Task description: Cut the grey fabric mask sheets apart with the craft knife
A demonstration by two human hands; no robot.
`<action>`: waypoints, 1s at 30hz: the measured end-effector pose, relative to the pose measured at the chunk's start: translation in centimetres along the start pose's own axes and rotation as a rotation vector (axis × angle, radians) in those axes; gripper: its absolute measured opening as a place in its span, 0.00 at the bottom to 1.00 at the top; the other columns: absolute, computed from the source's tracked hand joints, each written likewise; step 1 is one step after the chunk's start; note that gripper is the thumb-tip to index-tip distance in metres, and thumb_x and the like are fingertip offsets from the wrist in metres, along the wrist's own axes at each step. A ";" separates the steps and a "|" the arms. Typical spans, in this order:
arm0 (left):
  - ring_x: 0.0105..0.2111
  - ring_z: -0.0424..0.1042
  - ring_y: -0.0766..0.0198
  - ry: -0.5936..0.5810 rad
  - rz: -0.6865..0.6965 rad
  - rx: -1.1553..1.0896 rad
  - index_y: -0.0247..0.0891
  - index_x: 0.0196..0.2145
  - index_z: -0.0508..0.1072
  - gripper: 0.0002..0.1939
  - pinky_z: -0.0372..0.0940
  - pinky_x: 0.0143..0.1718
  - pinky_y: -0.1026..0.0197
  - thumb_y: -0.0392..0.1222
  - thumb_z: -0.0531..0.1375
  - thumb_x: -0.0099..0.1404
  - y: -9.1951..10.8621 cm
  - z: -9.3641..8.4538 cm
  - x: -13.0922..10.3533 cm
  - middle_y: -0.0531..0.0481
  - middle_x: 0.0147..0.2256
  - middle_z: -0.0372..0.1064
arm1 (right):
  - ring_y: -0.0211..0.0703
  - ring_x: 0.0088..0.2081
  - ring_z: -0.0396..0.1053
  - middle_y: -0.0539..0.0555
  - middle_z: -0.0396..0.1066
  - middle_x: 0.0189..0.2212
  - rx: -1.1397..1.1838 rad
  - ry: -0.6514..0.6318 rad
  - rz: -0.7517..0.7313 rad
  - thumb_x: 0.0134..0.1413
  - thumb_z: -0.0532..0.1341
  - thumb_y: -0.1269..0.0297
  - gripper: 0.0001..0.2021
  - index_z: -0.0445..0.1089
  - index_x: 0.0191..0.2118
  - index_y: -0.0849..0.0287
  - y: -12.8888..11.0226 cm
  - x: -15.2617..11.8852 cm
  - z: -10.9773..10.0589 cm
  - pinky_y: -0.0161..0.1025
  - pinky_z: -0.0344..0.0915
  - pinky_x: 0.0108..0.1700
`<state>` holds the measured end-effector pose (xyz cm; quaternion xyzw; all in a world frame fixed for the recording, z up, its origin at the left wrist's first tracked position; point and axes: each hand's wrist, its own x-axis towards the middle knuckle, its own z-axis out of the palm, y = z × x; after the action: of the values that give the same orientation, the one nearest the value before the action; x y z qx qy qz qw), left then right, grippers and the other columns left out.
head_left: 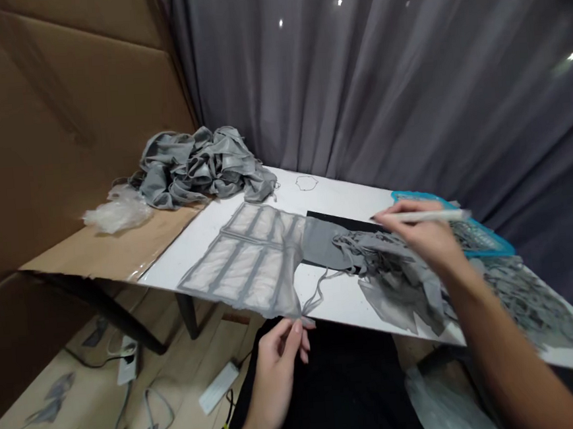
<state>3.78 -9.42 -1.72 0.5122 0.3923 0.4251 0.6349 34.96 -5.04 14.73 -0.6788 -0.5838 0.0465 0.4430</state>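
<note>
My left hand (pixel 282 350) pinches the near corner of a sheer grey fabric piece (pixel 251 263) at the table's front edge. Pale panels separated by darker grey strips show in this piece, which lies flat on the white table. My right hand (pixel 424 230) is raised over the table's right part and holds a white pen-like tool (pixel 428 216), its dark tip pointing left. Below and left of that hand, a grey cloth with tangled straps (pixel 368 244) lies partly on a black sheet (pixel 336 220). Thin grey cords run from it toward my left hand.
Crumpled grey fabric (pixel 203 165) is heaped at the back left beside clear plastic (pixel 120 211) on brown cardboard (pixel 105 252). At right are a blue-rimmed basket (pixel 502 247) and grey straps (pixel 531 301). Cables and a power strip (pixel 128 360) lie on the floor.
</note>
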 end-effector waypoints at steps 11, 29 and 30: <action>0.28 0.66 0.61 -0.050 -0.072 -0.028 0.38 0.32 0.77 0.26 0.63 0.32 0.61 0.66 0.67 0.69 -1.3 -1.0 0.1 0.52 0.26 0.69 | 0.49 0.40 0.80 0.52 0.84 0.36 0.390 -0.304 0.219 0.62 0.70 0.63 0.04 0.81 0.34 0.53 -7.4 -15.0 12.8 0.41 0.73 0.45; 0.27 0.64 0.65 0.067 -0.015 -0.120 0.40 0.26 0.71 0.26 0.61 0.33 0.62 0.60 0.66 0.74 -1.1 -4.4 1.7 0.54 0.24 0.66 | 0.52 0.46 0.83 0.55 0.86 0.43 0.396 -0.256 0.121 0.64 0.70 0.64 0.08 0.82 0.31 0.51 -7.1 -15.2 15.3 0.50 0.69 0.57; 0.27 0.64 0.65 0.063 -0.008 -0.107 0.40 0.26 0.71 0.26 0.61 0.33 0.62 0.61 0.66 0.74 -1.0 -4.4 1.7 0.54 0.24 0.66 | 0.52 0.47 0.83 0.54 0.86 0.43 0.387 -0.258 0.119 0.64 0.71 0.64 0.08 0.81 0.31 0.51 -7.1 -15.2 15.3 0.50 0.68 0.58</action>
<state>0.32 -6.55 -3.53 0.4622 0.3910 0.4587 0.6505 15.96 -9.85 3.23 -0.6030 -0.5745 0.2699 0.4832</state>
